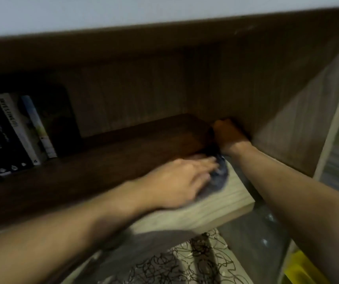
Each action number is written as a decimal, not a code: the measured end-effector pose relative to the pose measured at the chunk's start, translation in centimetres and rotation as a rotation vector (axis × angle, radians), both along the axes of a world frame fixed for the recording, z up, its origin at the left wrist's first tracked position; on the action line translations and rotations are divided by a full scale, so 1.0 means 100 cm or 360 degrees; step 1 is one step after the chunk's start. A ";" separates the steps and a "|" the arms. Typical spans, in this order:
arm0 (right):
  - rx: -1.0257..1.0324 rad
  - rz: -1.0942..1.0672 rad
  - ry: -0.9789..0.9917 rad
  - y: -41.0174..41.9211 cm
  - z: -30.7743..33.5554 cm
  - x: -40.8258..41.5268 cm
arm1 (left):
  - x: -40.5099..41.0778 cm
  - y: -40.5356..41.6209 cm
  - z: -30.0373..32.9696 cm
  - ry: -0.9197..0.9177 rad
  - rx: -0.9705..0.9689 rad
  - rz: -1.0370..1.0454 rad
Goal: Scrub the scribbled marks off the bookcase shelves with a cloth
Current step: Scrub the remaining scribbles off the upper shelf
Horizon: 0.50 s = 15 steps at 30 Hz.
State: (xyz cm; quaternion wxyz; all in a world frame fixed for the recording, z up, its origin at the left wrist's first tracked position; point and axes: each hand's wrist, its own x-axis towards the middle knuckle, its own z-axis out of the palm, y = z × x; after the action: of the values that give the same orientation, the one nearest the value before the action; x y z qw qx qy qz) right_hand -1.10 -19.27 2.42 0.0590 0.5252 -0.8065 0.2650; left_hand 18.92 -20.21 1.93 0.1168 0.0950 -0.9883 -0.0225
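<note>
- bookcase shelf runs across mid-frame, holding books at the left.
- scribbled marks lie on the shelf below, bottom centre.
- left hand, fingers flat, presses the dark cloth at centre.
- right hand, clenched, sits just beyond; whether it holds cloth, cannot tell.

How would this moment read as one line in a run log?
left hand: pressing dark cloth on upper shelf | right hand: curled in back corner | scribbles: remain on lower shelf
</note>
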 end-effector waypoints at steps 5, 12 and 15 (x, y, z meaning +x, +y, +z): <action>-0.0038 0.0013 -0.0025 0.002 0.000 0.003 | 0.015 -0.005 0.008 -0.0091 0.0021 0.0011; 0.0004 -0.0008 -0.0072 0.001 -0.003 0.000 | 0.033 0.032 -0.003 -0.0132 -0.0018 -0.0167; 0.0053 0.0007 -0.0070 -0.001 -0.001 -0.001 | 0.001 0.016 0.006 -0.0178 -0.0075 -0.0009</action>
State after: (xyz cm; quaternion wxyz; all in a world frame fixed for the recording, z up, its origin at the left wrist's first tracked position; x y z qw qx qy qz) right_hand -1.23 -19.36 2.33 0.0318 0.5218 -0.8109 0.2630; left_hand 19.06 -18.66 2.54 0.0636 0.0906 -0.9938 0.0058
